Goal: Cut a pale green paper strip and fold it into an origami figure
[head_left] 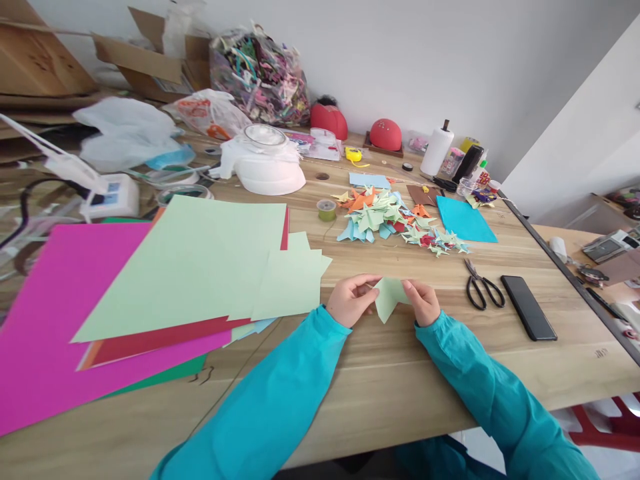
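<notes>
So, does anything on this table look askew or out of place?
The paper stack left of the left hand lies askew: its magenta sheet and red sheet stick out unevenly under the large light-green sheet.

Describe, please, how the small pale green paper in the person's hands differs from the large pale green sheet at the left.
The small paper is held between the left grip and the right grip, while the large sheet lies on other coloured sheets. The small paper looks folded, with a pointed lower end; the large sheet lies flat. The small paper covers far less area than the large sheet. Both are pale green.
</notes>
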A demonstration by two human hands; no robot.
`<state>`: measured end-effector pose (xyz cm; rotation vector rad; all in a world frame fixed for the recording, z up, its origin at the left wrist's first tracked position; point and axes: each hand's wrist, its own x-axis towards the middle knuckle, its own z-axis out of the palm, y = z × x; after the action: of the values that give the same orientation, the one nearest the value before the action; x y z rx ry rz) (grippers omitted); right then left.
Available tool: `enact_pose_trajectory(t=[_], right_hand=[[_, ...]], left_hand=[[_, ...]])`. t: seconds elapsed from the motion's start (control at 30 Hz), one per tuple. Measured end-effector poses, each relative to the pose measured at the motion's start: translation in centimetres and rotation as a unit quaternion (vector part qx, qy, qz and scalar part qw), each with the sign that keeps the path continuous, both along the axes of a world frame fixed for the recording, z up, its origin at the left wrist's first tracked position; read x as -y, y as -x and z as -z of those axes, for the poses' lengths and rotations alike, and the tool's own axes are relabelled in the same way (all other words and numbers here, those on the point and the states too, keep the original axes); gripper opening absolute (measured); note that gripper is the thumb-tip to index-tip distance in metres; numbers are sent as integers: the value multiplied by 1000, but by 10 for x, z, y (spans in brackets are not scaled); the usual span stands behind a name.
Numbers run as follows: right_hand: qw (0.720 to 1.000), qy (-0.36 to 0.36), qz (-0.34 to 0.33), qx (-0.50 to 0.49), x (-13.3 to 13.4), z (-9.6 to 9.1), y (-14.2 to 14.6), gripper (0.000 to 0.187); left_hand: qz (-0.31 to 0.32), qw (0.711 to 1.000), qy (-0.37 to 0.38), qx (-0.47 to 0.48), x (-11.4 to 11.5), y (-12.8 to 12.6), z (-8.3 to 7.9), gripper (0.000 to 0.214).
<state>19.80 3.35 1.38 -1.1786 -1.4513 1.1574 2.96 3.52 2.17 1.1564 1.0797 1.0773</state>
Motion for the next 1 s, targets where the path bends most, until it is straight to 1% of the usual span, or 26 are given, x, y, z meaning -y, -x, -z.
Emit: enact_pose_trajectory(t=[0.07,0.1,0.2,0.3,0.4,0.63,0.77,0.83,0.9,0.93,1.0], right_hand=[[999,-29,32,24,-1,1,-1,40],[998,-32,45,27,-2,2,-1,37],[998,-8,68,8,-3,6,-1,29],[998,24,49,-21,-1,8,2,27],[998,29,35,-32,2,10,5,25],[999,14,36,-11,4,14,7,23],[999,27,27,9,3,17,6,26],[999,32,20,17,1,19,5,27],[999,25,19,41,-2,20,3,26],[997,12,30,65,-4,21,3,24],[988,-36,65,138,-7,21,2,19]], left_hand=[[-11,1000,-3,-12,-1,1,0,34],[-18,1000,-13,-21,-2,2,0,31],[-37,997,-50,-54,-3,4,1,21],[-35,994,-64,-81,-4,4,2,19],[-29,991,-81,-106,-4,3,5,18],[-11,978,-109,-180,-6,2,9,17],[4,969,-124,-215,-7,1,12,18],[12,957,-144,-253,-8,2,15,19],[11,934,-193,-301,-10,3,17,19],[10,916,-234,-326,-11,5,17,19],[17,867,-328,-376,-14,8,17,23]])
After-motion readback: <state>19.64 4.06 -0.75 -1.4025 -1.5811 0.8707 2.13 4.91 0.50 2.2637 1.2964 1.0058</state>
